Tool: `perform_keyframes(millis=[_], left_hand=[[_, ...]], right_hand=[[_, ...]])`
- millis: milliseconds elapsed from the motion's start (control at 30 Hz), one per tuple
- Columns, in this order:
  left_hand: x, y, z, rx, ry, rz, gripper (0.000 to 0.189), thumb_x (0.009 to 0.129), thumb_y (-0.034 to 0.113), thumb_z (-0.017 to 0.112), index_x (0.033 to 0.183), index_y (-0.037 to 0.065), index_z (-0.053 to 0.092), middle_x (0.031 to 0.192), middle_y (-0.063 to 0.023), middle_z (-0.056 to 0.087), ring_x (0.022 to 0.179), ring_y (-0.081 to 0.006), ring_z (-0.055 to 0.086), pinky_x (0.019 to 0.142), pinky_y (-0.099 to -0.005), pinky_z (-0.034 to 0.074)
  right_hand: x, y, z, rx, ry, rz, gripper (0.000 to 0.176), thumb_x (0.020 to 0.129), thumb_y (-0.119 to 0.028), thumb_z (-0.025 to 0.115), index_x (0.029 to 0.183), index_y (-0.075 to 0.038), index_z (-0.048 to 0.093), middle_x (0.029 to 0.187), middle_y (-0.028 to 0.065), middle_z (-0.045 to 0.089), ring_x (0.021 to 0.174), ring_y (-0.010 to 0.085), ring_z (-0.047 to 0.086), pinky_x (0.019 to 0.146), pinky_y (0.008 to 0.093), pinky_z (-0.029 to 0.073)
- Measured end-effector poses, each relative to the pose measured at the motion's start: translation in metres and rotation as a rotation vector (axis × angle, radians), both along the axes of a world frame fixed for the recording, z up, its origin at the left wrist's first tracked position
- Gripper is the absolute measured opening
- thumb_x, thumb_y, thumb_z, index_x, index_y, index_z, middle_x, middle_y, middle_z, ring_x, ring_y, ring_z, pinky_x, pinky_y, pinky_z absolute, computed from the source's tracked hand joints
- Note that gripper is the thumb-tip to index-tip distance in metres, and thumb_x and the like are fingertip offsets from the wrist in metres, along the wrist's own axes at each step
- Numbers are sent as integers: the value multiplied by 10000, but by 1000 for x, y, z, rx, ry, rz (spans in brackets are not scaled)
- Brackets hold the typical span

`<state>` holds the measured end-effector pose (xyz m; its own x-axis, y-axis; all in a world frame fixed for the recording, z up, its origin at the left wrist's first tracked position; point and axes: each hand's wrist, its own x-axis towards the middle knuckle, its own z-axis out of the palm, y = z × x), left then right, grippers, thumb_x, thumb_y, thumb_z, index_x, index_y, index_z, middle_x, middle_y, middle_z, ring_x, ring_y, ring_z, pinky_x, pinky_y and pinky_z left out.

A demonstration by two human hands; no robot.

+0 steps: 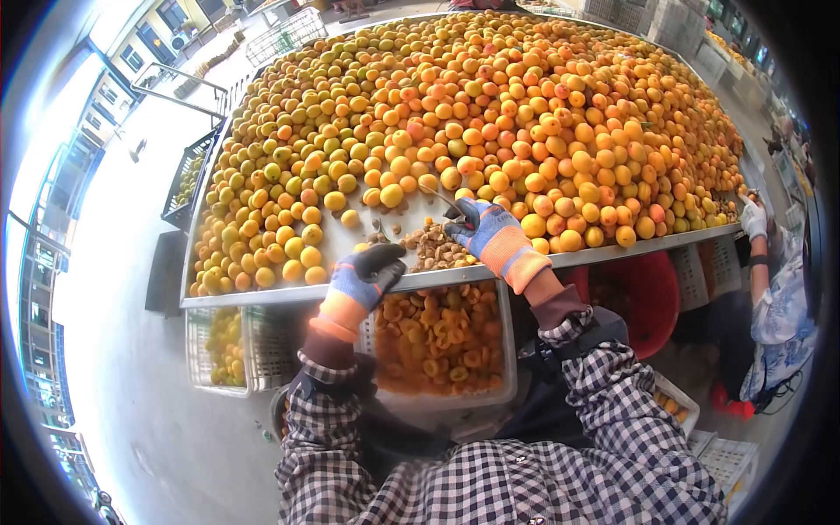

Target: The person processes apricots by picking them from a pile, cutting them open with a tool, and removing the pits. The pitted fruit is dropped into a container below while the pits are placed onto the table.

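Watching the feed here. Nearest, under the table's [612,250] near edge, sits a crate [437,337] of halved fruit. Left hand [366,269] rests on that edge, fingers curled, can't tell if it's got anything. Just past it is the pit pile [431,249], and the right hand [492,236] is closed round a small knife [440,198]. Apricots [525,114] heap right to the far edge. I'd guess they're soft and bruise easily, so cup one whole, light squeeze. No readable writing anywhere.

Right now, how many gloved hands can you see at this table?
3. The wearer's left hand is at the table edge, the right hand holds a knife beside the pits, a co-worker's white-gloved hand is far right. Others may be hidden.
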<state>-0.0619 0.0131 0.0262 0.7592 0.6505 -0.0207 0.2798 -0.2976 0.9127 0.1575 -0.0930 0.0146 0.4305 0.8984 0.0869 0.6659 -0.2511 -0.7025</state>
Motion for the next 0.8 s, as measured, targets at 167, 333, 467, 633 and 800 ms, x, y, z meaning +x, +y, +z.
perform_keyframes(millis=[167, 333, 467, 633, 800], left_hand=[[-9, 73, -52, 336, 187, 359, 317, 757, 132, 716, 1070, 93, 688, 1004, -109, 698, 956, -269, 663, 829, -346, 513], [17, 106, -64, 647, 318, 459, 429, 758, 147, 672, 1183, 135, 611, 1132, -119, 628, 1056, -329, 578, 895, -401, 466], [47, 113, -45, 710, 287, 296, 482, 761, 125, 675, 1232, 148, 574, 1207, -116, 588, 1123, -318, 544, 948, -383, 446], [80, 134, -45, 736, 581, 110, 493, 739, 125, 690, 1217, 199, 597, 1171, -113, 611, 1107, -314, 568, 941, -388, 461], [73, 132, -44, 740, 779, 80, 472, 726, 123, 703, 1184, 192, 612, 1134, -115, 621, 1090, -319, 582, 924, -385, 479]], right_hand=[[-1, 2, 5, 18, 32, -22, 238, 868, -287, 662, 982, -79, 638, 806, 132, 670, 781, 291, 656, 707, 373, 501], [1, 0, 10, -108, 15, -21, 314, 848, -383, 642, 1065, -156, 630, 977, 122, 681, 927, 319, 646, 793, 412, 509], [0, 0, 16, -118, -16, -1, 318, 853, -401, 627, 1054, -154, 625, 963, 128, 680, 934, 326, 638, 798, 410, 509], [1, 7, 5, -60, -19, -15, 327, 854, -395, 625, 1054, -136, 624, 974, 134, 678, 935, 332, 637, 794, 418, 508], [-3, 3, 17, -2, 28, -20, 276, 858, -360, 649, 992, -119, 630, 841, 108, 666, 817, 312, 638, 721, 392, 509]])
